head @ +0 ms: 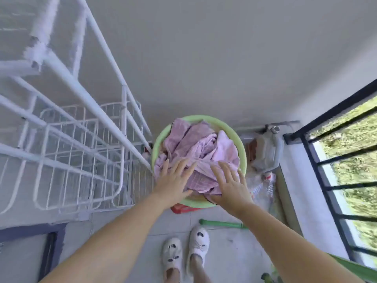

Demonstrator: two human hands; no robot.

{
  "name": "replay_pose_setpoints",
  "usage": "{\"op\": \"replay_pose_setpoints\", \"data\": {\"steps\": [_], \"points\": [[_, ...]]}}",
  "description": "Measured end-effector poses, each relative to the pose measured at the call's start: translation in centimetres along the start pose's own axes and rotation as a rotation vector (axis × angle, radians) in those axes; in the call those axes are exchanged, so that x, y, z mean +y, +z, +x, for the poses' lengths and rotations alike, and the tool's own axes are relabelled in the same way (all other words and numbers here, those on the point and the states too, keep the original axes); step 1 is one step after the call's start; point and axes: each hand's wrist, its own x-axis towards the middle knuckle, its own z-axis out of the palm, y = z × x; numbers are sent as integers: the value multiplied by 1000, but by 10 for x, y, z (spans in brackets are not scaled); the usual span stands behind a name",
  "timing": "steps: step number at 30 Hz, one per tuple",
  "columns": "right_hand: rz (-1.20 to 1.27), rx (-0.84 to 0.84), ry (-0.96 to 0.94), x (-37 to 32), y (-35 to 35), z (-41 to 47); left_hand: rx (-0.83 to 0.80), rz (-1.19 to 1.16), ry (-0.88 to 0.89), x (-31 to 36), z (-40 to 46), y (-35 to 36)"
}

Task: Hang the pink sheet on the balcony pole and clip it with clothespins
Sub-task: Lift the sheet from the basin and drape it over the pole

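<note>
Currently | left hand: grip spread, laid flat on pink sheet | right hand: grip spread, laid alongside | green basin beneath both | white rack left of grips

Looks like a home balcony used for laundry; pale tiled floor and plain grey walls, narrow like an apartment balcony; a black railing on the right with green foliage beyond it, so it's open to the outside; a white drying rack with wire shelves fills the left side; a green basin of pink laundry sits on the floor by the far wall; house slippers on the person's feet say domestic too; some bagged clutter sits in the corner, maybe plastic bottles, too blurry to tell.
</note>
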Motion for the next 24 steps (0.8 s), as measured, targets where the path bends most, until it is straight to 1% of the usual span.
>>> {"op": "replay_pose_setpoints", "data": {"steps": [1, 3, 5, 6, 8, 10, 12, 14, 16, 18, 21, 24], "points": [[0, -37, -26, 3, 15, 14, -20, 16, 1, -5, 14, 10], [-15, -46, -40, 6, 41, 33, 56, 47, 28, -17, 41, 35], [-13, -20, -14, 13, 59, 50, 128, 52, 47, -26, 61, 53], [0, 4, -7, 19, 66, 56, 128, 13, 34, -29, 70, 59], [-23, 43, -14, 31, 70, 66, 115, -98, -51, -30, 83, 64], [-29, 1, -11, 38, 63, 73, 103, -160, -114, -30, 92, 62], [41, -47, -6, 39, 46, 77, 117, -222, -134, -26, 92, 50], [119, -77, 33, 37, 18, 77, 158, -279, -125, -22, 87, 29], [167, -44, 39, 37, -18, 75, 230, -351, -91, -19, 78, -4], [166, -33, 18, 36, -68, 74, 309, -398, -58, -15, 65, -49], [131, 8, -16, 34, -160, 74, 436, -443, -13, -4, 45, -132], [105, 131, -49, 32, -262, 64, 555, -493, 47, 14, 22, -224]]}}
